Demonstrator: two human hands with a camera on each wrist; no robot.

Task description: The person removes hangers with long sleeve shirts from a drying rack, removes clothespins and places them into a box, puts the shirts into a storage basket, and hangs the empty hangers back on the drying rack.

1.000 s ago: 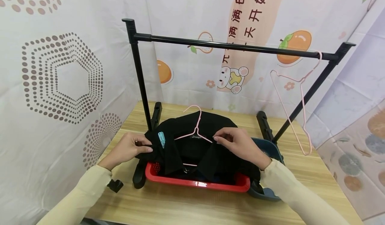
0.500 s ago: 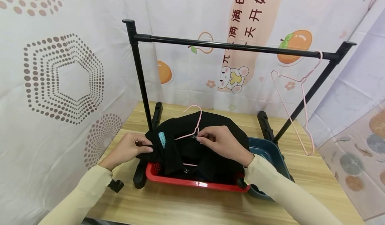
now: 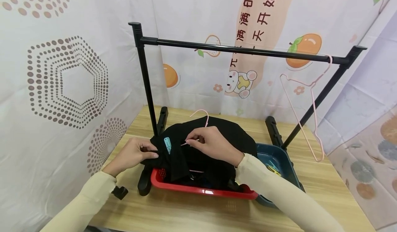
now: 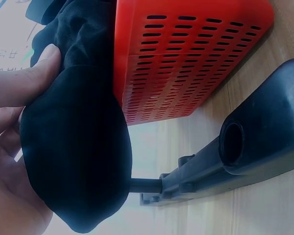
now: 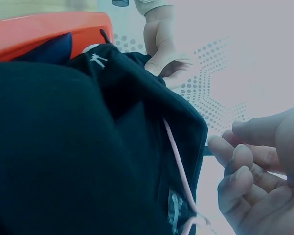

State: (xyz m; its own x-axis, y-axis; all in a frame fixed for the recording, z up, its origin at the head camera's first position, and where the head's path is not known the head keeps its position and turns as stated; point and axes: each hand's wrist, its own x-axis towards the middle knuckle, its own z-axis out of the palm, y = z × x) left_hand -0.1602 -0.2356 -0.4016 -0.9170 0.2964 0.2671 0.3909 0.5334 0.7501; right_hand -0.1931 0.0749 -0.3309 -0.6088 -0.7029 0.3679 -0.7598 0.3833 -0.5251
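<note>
A black shirt [image 3: 223, 152] with an open collar lies over a red basket [image 3: 201, 191]. Inside its neck is a pink hanger [image 3: 201, 110], hook sticking up above the cloth. My left hand [image 3: 133, 155] pinches the shirt's left shoulder between thumb and fingers, and the bunched cloth fills much of the left wrist view. Beside that grip, a light blue clothes peg [image 3: 168, 145] sits on the shirt. Over the collar hovers my right hand [image 3: 212, 143], hiding the hanger's middle. In the right wrist view its fingers are loosely bent, apart from the cloth and holding nothing.
A black rack's rail [image 3: 232, 49] spans above, with a second pink hanger [image 3: 314, 113] at its right end. To the right, a blue basket [image 3: 263, 147] holds pegs [image 3: 274, 170]. A small black piece [image 3: 120, 192] lies on the table at left.
My right hand has moved left from the shirt's right collar side, across the hanger, towards the left collar side. The left hand keeps its hold on the shirt.
</note>
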